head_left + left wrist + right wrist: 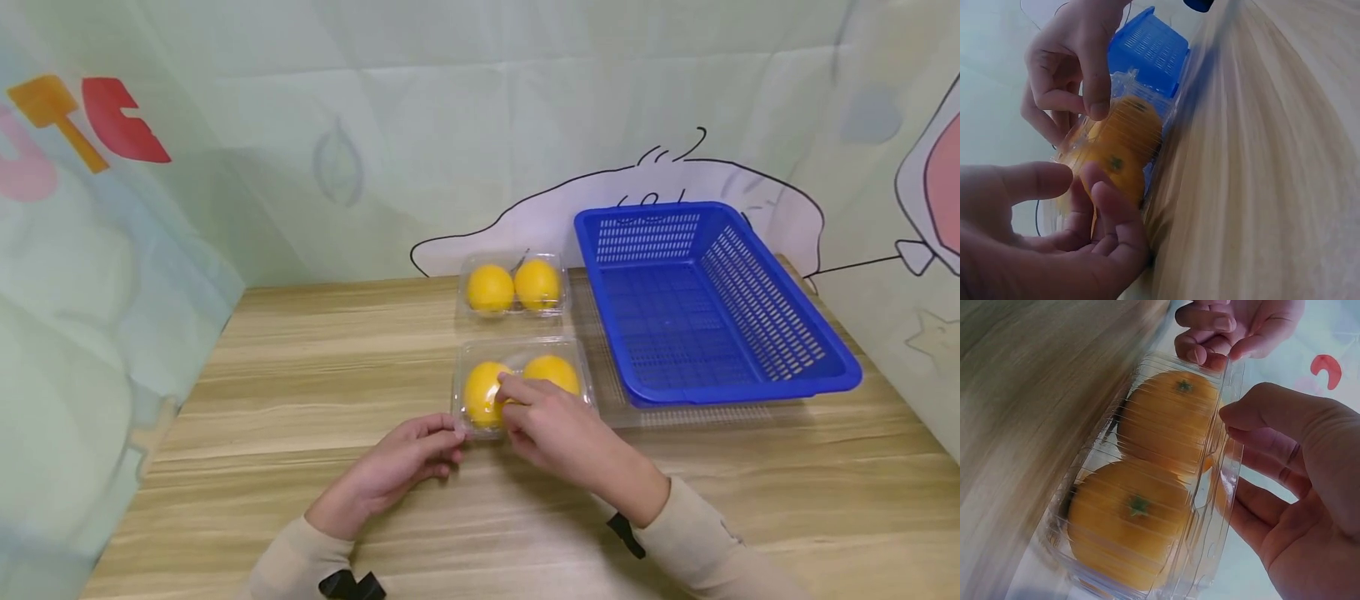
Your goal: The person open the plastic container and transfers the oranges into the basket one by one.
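Note:
A clear plastic clamshell box [525, 346] with two oranges [1129, 519] inside rests on the table. At its near left corner, my left hand [405, 458] pinches the rim between thumb and curled fingers. My right hand [562, 437] reaches over the near side and pinches the lid edge around its middle. In the right wrist view, the right thumb [1260, 409] lies on the rim, with the other fingers behind the clear lid. Both oranges show green stem ends through the ribbed wall. Whether the lid is fully fastened cannot be told.
Behind stands a second clear box [517, 310], also holding two oranges. A blue slotted plastic basket [637, 367] sits to the right, close to both boxes. Printed cloth [337, 167] hangs behind the wooden table [315, 375].

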`<action>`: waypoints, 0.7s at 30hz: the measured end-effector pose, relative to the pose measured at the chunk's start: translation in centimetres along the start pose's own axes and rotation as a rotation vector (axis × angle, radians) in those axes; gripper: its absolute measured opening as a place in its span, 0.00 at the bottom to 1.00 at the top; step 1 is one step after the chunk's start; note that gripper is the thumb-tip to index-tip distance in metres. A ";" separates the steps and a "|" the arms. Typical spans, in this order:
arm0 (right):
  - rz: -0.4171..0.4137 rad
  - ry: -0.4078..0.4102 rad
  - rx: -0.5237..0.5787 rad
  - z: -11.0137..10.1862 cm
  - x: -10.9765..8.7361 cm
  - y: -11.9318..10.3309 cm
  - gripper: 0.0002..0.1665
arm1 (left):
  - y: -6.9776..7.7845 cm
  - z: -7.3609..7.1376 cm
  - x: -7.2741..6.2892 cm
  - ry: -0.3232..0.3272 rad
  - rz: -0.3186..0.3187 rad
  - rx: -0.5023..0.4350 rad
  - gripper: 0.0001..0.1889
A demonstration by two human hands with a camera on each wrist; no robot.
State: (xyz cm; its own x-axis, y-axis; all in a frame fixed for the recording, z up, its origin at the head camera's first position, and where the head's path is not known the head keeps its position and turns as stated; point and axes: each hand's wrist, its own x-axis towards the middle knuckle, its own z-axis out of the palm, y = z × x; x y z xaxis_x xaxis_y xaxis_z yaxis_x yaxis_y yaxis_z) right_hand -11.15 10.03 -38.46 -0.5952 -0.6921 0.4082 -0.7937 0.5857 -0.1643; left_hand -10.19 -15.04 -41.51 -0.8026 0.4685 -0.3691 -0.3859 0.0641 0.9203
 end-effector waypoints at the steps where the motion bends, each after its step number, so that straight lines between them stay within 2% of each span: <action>1: -0.002 0.001 0.003 0.0 0.0 0.0 0.13 | 0.1 0.1 -0.1 0.005 0.000 0.011 0.08; 3: -0.006 0.003 0.007 0.0 0.1 0.0 0.13 | 0.2 0.3 -0.2 0.019 0.007 0.052 0.10; 5: -0.009 0.007 0.015 0.0 0.0 0.1 0.13 | 0.4 0.8 -0.5 0.048 0.049 0.143 0.14; 10: -0.019 0.019 0.019 -0.1 -0.1 0.1 0.13 | 0.2 2.0 -0.8 0.195 0.241 0.430 0.31; 13: -0.027 0.026 0.019 -0.2 -0.1 0.1 0.14 | -0.1 2.4 -0.6 0.256 0.339 0.587 0.40; 16: -0.025 0.024 0.024 -0.1 0.0 0.0 0.14 | -0.2 2.7 -0.7 0.284 0.395 0.746 0.43; 21: -0.026 0.020 0.027 -0.1 0.1 -0.1 0.14 | 0.2 3.1 -1.1 0.348 0.493 0.964 0.40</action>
State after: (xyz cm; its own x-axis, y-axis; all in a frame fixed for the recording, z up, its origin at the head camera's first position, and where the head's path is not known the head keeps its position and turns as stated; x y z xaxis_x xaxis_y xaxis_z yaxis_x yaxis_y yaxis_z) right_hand -11.07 9.93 -38.31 -0.5722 -0.6979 0.4307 -0.8120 0.5559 -0.1780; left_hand -7.98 -12.80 -40.46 -0.9109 0.3698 0.1828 0.3964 0.6621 0.6359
